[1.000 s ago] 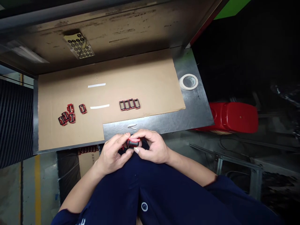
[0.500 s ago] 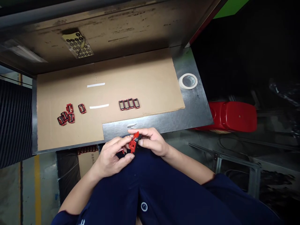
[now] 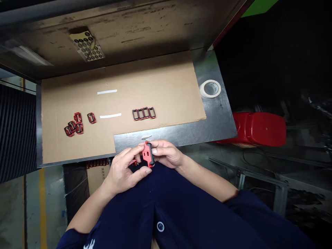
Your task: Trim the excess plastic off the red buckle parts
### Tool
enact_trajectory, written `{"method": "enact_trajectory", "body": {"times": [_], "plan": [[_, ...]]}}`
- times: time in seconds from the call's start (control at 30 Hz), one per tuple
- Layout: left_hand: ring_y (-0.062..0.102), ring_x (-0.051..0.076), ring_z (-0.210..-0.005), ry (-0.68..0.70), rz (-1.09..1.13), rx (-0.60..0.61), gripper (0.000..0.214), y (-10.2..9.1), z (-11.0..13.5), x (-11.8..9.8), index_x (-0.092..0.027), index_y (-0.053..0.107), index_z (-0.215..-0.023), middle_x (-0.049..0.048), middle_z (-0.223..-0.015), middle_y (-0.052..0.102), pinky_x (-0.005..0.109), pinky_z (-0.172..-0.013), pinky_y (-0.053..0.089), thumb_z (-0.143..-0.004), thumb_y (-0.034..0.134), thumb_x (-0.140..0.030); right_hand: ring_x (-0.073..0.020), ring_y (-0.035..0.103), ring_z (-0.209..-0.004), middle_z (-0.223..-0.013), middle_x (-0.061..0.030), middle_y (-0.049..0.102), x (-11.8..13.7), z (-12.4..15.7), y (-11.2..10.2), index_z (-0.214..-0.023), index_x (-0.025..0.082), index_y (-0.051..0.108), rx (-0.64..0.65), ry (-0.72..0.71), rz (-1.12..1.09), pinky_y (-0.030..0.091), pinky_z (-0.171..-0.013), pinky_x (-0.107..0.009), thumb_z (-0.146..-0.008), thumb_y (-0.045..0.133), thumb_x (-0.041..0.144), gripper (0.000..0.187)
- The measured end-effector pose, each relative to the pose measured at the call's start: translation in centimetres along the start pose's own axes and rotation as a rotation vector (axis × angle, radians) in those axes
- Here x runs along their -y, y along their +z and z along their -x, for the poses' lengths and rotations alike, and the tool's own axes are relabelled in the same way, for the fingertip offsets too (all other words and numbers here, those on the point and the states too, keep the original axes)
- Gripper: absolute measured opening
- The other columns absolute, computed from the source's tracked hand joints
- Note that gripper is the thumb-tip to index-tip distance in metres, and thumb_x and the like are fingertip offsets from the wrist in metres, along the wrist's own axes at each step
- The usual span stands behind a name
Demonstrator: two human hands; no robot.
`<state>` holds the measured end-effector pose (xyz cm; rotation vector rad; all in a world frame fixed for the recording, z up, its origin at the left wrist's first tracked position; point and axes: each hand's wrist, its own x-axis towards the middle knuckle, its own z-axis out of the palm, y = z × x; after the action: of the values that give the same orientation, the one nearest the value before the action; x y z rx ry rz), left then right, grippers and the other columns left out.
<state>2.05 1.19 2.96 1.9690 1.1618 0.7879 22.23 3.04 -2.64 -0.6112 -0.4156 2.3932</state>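
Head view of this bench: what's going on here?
A person holds a red-and-black plastic part between the left hand and right hand, just over the edge of a metal bench. Beyond, on a cardboard sheet, lie a row of four red-edged rectangular frames and a loose cluster of similar ones.

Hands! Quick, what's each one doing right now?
Left hand: closed, holding the red plastic part.
Right hand: closed, holding the same part.
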Motion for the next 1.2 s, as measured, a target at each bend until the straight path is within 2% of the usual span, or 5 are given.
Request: {"method": "enact_trajectory", "body": {"times": [0.33, 0.53, 0.67, 0.87, 1.2], "plan": [[0.066, 0.015, -0.074, -0.127, -0.030, -0.003, 0.038, 0.2, 0.3, 0.8, -0.019, 0.063, -0.113, 0.0048, -0.092, 0.067, 0.028, -0.068, 0.058, -0.088, 0.072, -0.046, -0.0098, 0.065, -0.047, -0.072, 0.0007, 0.069, -0.1, -0.1, 0.0, -0.103, 0.013, 0.060, -0.030, 0.041, -0.107, 0.056, -0.041, -0.017, -0.083, 0.080, 0.043, 0.041], [0.064, 0.014, -0.077, -0.125, 0.032, 0.036, 0.078, 0.8, 0.5, 1.0, -0.024, 0.035, -0.151, 0.0149, -0.131, 0.061, 0.037, -0.078, 0.062, -0.085, 0.075, -0.041, -0.0075, 0.059, -0.037, -0.061, 0.0038, 0.065, 0.3, -0.1, 0.9, -0.089, 0.016, 0.055, -0.067, 0.109, -0.084, 0.049, -0.033, -0.014, -0.083, 0.079, 0.046, 0.039], [0.065, 0.016, -0.081, -0.120, 0.023, 0.087, 0.083, 0.9, 0.4, 1.0, -0.024, 0.033, -0.155, 0.0138, -0.129, 0.059, 0.040, -0.081, 0.063, -0.083, 0.074, -0.032, -0.0053, 0.054, -0.035, -0.057, 0.0061, 0.062, 0.2, -0.2, 1.4, -0.083, 0.016, 0.053, -0.122, 0.100, -0.009, 0.044, -0.032, -0.012, -0.080, 0.082, 0.049, 0.044], [0.063, 0.026, -0.116, -0.197, 0.012, 0.157, 0.084, 1.0, 0.3, 0.8, -0.024, 0.038, -0.154, 0.0119, -0.127, 0.055, 0.045, -0.099, 0.058, -0.078, 0.075, -0.025, -0.0038, 0.046, -0.032, -0.049, 0.0082, 0.058, 0.0, -0.4, 1.7, -0.080, 0.017, 0.053, -0.161, 0.062, 0.099, 0.036, -0.031, -0.011, -0.076, 0.084, 0.052, 0.047], [0.067, 0.022, -0.099, -0.222, 0.126, -0.011, 0.073, 0.9, 0.2, 1.0, -0.022, 0.047, -0.144, 0.0117, -0.126, 0.055, 0.039, -0.084, 0.062, -0.075, 0.069, -0.023, -0.0075, 0.051, -0.044, -0.054, 0.0033, 0.060, 0.1, -0.4, 1.1, -0.080, 0.015, 0.063, -0.263, -0.041, 0.099, 0.042, -0.044, -0.018, -0.084, 0.073, 0.052, 0.039]]}}
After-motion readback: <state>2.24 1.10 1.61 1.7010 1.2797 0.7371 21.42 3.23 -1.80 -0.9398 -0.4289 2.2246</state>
